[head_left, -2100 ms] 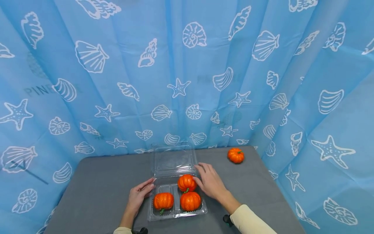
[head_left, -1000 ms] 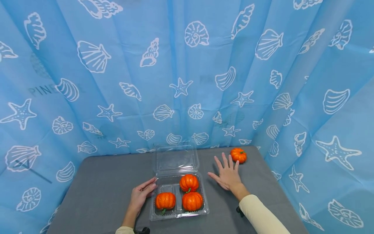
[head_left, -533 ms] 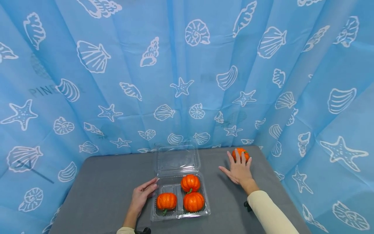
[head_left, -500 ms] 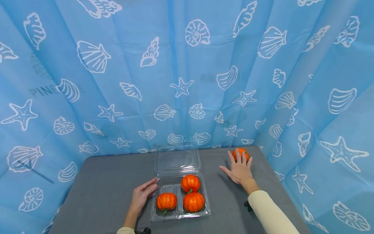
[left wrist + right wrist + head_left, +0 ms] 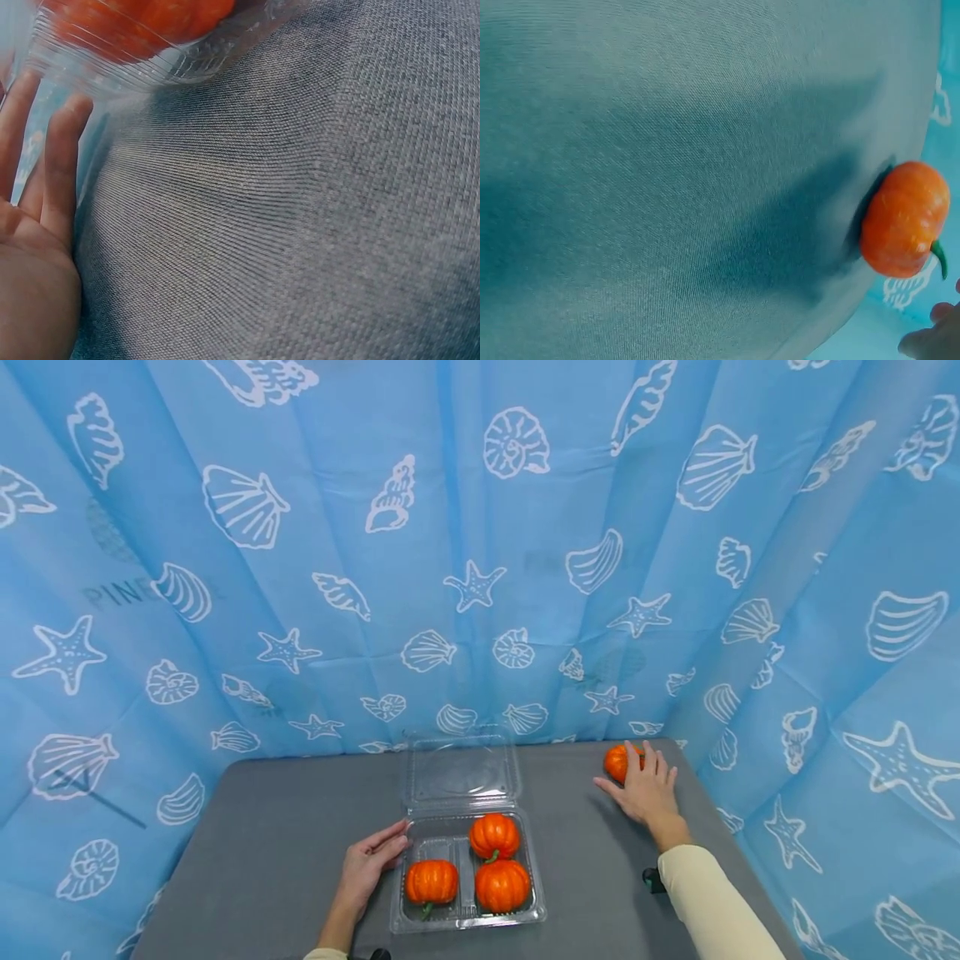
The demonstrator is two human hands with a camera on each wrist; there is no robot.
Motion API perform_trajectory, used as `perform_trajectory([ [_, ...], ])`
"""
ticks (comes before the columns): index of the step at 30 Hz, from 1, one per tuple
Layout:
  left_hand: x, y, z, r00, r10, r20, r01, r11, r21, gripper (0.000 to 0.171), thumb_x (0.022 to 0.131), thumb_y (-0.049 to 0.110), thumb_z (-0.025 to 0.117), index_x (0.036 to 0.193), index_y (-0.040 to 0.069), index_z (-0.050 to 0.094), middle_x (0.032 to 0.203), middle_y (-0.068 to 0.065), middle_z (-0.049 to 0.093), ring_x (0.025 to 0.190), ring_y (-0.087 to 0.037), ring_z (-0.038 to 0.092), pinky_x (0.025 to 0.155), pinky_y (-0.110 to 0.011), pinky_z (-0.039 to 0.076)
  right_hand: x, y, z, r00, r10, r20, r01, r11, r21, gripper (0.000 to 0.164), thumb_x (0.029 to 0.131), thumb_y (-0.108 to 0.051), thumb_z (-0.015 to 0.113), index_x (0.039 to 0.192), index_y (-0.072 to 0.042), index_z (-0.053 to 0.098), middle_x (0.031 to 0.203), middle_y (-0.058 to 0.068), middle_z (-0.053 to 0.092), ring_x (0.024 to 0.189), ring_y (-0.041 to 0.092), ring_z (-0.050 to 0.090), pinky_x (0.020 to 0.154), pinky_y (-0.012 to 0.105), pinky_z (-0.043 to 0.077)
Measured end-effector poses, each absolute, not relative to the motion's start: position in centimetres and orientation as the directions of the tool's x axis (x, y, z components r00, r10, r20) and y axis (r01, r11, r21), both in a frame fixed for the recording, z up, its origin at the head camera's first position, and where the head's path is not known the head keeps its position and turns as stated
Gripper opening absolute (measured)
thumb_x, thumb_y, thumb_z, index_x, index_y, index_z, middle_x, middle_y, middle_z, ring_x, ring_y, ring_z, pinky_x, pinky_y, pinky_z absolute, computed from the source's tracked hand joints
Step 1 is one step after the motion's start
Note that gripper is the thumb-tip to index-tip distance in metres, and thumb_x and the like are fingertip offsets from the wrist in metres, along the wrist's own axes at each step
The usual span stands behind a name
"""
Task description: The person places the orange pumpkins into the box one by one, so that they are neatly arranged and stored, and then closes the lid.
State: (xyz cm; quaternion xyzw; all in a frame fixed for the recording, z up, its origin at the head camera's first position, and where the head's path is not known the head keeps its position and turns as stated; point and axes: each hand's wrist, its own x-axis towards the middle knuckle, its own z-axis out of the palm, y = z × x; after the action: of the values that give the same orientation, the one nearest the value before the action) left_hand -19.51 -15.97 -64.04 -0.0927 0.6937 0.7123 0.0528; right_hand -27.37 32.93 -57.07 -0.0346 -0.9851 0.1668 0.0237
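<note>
A clear plastic clamshell container (image 5: 467, 924) sits on the table, its lid (image 5: 461, 774) folded back. Inside are three small orange pumpkins: one (image 5: 431, 882) in the left part, two (image 5: 494, 836) one behind the other in the right part. My left hand (image 5: 367, 865) rests at the container's left edge, its extended fingers touching the side in the left wrist view. Farther right, my right hand (image 5: 648, 790) reaches over a fourth pumpkin (image 5: 617, 763), fingers spread and slightly bent. In the right wrist view that pumpkin (image 5: 904, 220) stands apart from the fingertips (image 5: 941, 313).
Grey cloth (image 5: 285, 835) covers the table. A blue curtain (image 5: 420, 568) with white shell prints hangs directly behind its back edge and along the right side. The lone pumpkin lies near the table's back right corner.
My right hand has left the pumpkins in the container and moved right and back to the lone pumpkin. My left hand has stayed at the container's edge. The view has shifted slightly.
</note>
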Motion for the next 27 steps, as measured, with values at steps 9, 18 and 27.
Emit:
perform_trajectory([
  [9,-19.6,-16.0,-64.2,-0.975,-0.057,-0.215,-0.213,-0.045,0.976,0.042,0.092,0.020,0.076,0.131,0.007,0.070,0.131,-0.011,0.071,0.098,-0.005,0.075,0.076,-0.024,0.061,-29.0,34.8,-57.6,-0.991,0.134,0.016,0.116,0.905,-0.409,0.104,0.092,-0.054,0.069,0.158,0.006,0.016,0.157,0.041,0.017,0.134,0.065,0.026,0.109,0.076,0.031],
  [18,-19.4,-16.0,-64.4,-0.975,-0.047,-0.217,-0.215,-0.044,0.976,0.042,0.090,0.024,0.078,0.129,0.009,0.072,0.129,-0.009,0.072,0.102,-0.010,0.076,0.077,-0.023,0.061,-29.4,35.5,-58.3,-0.973,0.210,-0.099,0.230,0.818,-0.527,0.100,0.095,-0.041,0.070,0.158,0.009,0.011,0.151,0.043,0.020,0.134,0.060,0.029,0.114,0.071,0.029],
  [27,-19.8,-16.2,-64.3,-0.980,-0.059,-0.188,-0.186,-0.032,0.982,0.041,0.091,0.022,0.077,0.129,0.008,0.072,0.129,-0.010,0.072,0.099,-0.009,0.076,0.076,-0.023,0.061,-30.1,35.4,-59.1,-0.962,0.243,-0.124,0.267,0.742,-0.615,0.099,0.096,-0.036,0.069,0.155,0.016,0.010,0.150,0.045,0.022,0.136,0.058,0.030,0.118,0.067,0.027],
])
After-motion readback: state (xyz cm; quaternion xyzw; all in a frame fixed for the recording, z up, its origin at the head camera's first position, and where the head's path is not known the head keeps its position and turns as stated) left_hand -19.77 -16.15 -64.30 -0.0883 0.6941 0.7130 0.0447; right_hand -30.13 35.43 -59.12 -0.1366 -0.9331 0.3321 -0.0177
